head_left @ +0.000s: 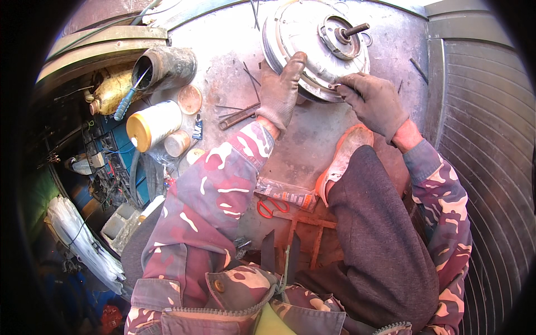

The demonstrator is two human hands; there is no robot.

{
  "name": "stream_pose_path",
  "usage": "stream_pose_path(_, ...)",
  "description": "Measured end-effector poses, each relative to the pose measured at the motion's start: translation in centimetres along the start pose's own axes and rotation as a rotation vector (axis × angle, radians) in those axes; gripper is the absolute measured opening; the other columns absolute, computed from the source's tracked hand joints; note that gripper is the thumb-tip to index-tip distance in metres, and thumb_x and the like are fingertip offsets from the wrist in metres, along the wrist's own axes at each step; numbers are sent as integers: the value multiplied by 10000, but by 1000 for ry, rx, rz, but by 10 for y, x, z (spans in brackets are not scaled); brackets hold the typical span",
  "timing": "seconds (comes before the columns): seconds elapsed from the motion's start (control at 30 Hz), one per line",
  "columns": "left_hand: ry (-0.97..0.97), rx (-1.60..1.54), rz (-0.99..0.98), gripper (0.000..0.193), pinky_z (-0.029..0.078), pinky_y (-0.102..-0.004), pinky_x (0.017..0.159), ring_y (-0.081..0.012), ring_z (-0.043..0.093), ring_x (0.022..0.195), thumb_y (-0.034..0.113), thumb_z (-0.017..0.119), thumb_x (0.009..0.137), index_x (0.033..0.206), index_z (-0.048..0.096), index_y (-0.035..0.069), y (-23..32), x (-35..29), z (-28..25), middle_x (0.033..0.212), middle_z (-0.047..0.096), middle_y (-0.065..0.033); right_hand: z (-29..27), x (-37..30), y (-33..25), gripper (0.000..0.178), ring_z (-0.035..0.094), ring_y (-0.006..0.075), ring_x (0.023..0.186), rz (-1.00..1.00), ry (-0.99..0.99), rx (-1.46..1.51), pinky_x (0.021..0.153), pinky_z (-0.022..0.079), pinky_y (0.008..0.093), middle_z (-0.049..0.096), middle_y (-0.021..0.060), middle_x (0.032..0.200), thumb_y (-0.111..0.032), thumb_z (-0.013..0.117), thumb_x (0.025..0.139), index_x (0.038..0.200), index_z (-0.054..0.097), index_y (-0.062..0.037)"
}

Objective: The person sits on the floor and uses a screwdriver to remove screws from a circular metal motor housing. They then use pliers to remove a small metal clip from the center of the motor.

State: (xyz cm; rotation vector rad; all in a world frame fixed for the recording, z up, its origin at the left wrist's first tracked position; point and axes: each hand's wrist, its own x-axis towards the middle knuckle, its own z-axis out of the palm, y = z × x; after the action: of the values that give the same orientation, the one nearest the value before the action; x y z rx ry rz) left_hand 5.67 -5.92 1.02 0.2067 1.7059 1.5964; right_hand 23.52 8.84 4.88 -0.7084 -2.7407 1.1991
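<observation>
Wheel hub (304, 47) (approx face-on to cam), axle (357, 29) twd view's upper R

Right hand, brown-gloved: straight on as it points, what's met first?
The right hand would likely meet the round, silver-white metal hub first, near its rim; fingertip depth is unclear.

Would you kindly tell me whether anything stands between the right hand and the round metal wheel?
Nothing visible does: the gloved right hand is at the wheel's near edge, and the gloved left hand holds that edge further left.
</observation>
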Motion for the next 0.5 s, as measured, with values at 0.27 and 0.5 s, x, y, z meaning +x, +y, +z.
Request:
stream_pose_path(0.27,-12,-12,-6,570,561,-309,1016,-157,696,1153,322,795,1017,1389,560,-40,-3,0,-2,1293,718,-100,-4,4,-8,327,780,324,841,329,-163,212,788,595,430,794,178,932,-323,658,1056,1173,786,-46)
stream_pose_path(0.5,-51,-38,34,579,548,-299,1038,-146,692,1162,298,795,1019,1399,529,-48,-3,1,-2,1295,716,-99,-2,1,-2,350,725,167,715,428,-181,398,698,580,344,805,108,891,-335,665,1065,1192,781,-30)
